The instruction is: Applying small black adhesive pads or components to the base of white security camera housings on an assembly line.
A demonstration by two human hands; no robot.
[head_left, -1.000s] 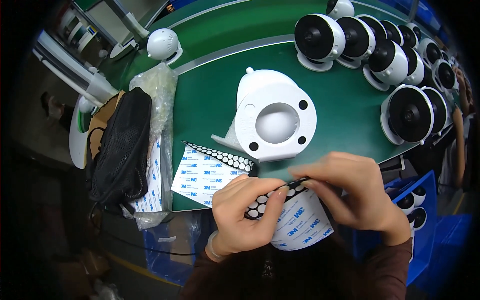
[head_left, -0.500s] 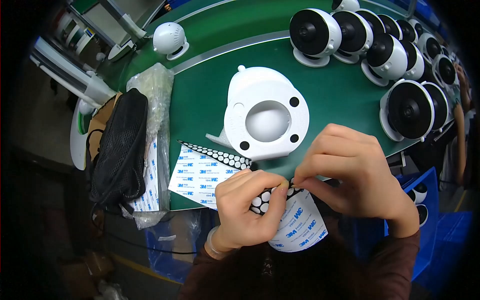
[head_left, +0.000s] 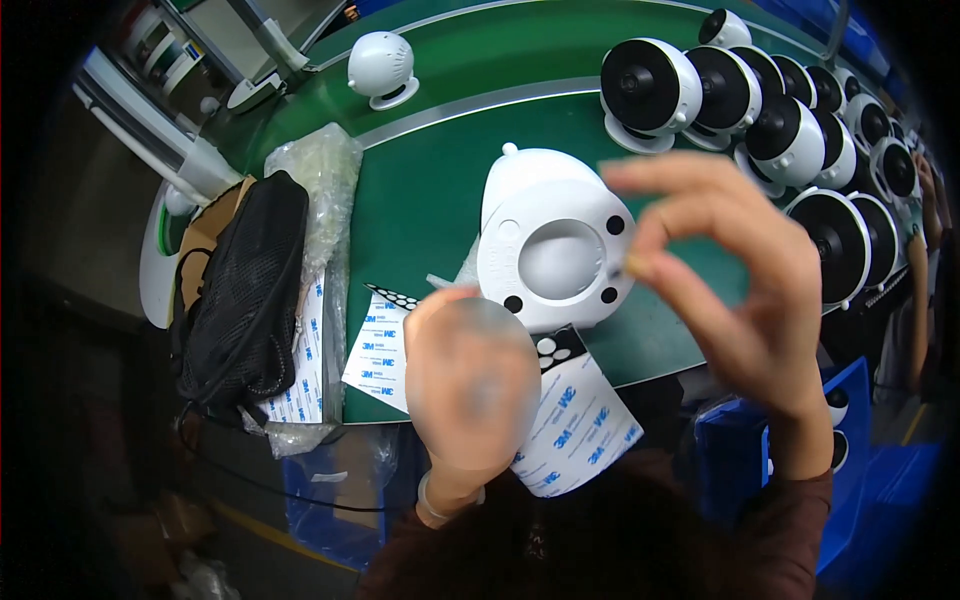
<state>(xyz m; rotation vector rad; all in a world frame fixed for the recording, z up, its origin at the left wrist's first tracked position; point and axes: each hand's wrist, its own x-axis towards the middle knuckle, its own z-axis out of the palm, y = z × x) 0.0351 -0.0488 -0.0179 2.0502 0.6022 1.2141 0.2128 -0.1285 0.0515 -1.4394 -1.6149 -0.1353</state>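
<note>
My left hand [head_left: 470,385], partly blurred, is closed on a sheet of round adhesive pads [head_left: 580,425] with white-and-blue printed backing. The sheet shows on both sides of the hand; a black strip with white circles shows along its upper edge. The fingertips are hidden. Raised at the right edge of a white rounded device [head_left: 495,240], my right hand [head_left: 725,265] has thumb and a finger pinched together. Anything between them is too small and blurred to make out. The device lies with its ring-shaped base up, and three black round pads [head_left: 615,225] show on it.
Several white devices with black round fronts [head_left: 650,85] stand at the far right. One white device [head_left: 381,66] stands at the back left. A black mesh pouch [head_left: 245,290] and clear plastic wrap [head_left: 320,190] lie left. Blue bins [head_left: 850,480] sit below the table's right edge.
My right hand has left the sheet and moved up to the white device. My left hand has turned over, still at the sheet. The whole view has shifted slightly.
</note>
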